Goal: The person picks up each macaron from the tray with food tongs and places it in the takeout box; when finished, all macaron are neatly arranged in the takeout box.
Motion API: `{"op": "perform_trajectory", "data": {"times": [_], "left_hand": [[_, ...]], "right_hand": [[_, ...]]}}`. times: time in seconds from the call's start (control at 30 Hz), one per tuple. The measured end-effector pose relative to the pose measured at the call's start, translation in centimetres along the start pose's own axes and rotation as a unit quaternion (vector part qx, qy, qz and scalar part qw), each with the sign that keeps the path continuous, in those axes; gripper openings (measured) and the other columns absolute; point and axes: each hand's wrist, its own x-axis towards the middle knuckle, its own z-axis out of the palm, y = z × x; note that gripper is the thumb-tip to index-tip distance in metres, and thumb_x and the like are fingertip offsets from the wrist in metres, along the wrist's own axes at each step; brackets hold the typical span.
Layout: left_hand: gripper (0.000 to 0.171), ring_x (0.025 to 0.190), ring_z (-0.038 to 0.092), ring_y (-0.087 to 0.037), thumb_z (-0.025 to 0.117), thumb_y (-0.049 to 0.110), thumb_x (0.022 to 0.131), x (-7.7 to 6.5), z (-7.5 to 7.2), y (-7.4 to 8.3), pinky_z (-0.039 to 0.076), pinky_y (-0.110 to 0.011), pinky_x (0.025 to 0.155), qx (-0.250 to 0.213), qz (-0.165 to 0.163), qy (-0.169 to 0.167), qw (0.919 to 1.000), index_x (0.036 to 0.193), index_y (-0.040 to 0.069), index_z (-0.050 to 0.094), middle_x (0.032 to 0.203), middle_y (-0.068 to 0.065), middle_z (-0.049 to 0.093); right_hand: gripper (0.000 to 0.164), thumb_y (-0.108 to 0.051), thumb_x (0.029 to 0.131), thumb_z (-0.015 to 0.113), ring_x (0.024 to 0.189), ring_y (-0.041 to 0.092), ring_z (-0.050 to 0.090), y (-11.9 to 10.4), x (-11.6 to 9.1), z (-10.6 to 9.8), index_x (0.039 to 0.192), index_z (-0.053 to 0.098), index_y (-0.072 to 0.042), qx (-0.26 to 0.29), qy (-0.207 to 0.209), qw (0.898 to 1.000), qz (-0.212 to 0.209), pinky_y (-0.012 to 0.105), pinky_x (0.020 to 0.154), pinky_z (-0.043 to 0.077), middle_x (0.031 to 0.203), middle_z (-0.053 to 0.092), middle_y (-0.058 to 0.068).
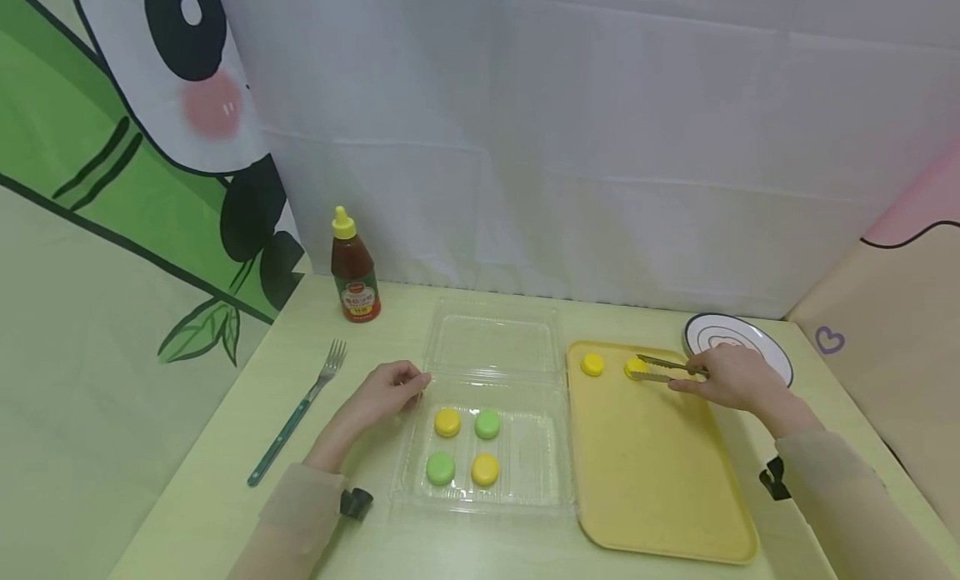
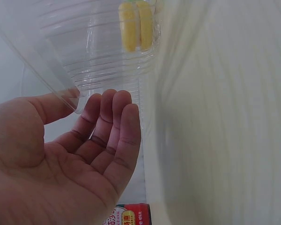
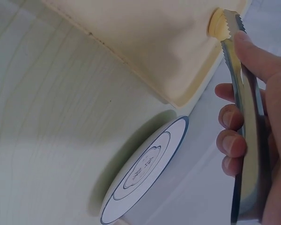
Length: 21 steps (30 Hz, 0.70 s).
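Note:
My right hand grips metal tongs over the far right corner of a yellow tray. The serrated tips stand on both sides of a yellow macaron. Another yellow macaron lies to its left on the tray. An open clear plastic container stands left of the tray, its lid folded back. Inside sit two yellow macarons and two green macarons. My left hand holds the container's left edge near the hinge, thumb and fingers on either side of the rim.
A white plate with a dark rim lies behind the right hand, beside the tray. At the left lies a fork with a green handle. A red sauce bottle with a yellow cap stands near the back curtain.

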Motion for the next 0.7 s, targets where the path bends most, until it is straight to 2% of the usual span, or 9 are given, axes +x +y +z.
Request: {"op": "perform_trajectory", "data": {"times": [0.37, 0.7], "left_hand": [[0.026, 0.072, 0.053, -0.019, 0.057, 0.023, 0.103, 0.03, 0.00, -0.15, 0.045, -0.031, 0.066, -0.003, 0.002, -0.002, 1.0000, 0.097, -0.001, 0.063, 0.078, -0.005, 0.059], [0.027, 0.071, 0.053, -0.020, 0.058, 0.025, 0.102, 0.06, -0.06, -0.16, 0.044, -0.031, 0.066, -0.004, 0.004, -0.002, 1.0000, 0.095, -0.001, 0.063, 0.077, -0.006, 0.058]], "right_hand": [[0.045, -0.051, 0.087, 0.072, 0.076, 0.025, 0.064, 0.37, 0.05, 0.31, 0.096, 0.078, -0.008, -0.002, 0.007, 1.000, -0.013, 0.050, 0.072, 0.051, 0.085, 0.071, 0.001], [0.039, -0.050, 0.087, 0.072, 0.070, 0.018, 0.060, 0.47, 0.08, 0.34, 0.092, 0.078, -0.011, -0.003, 0.010, 1.000, -0.018, 0.046, 0.067, 0.050, 0.080, 0.069, -0.002]]}}
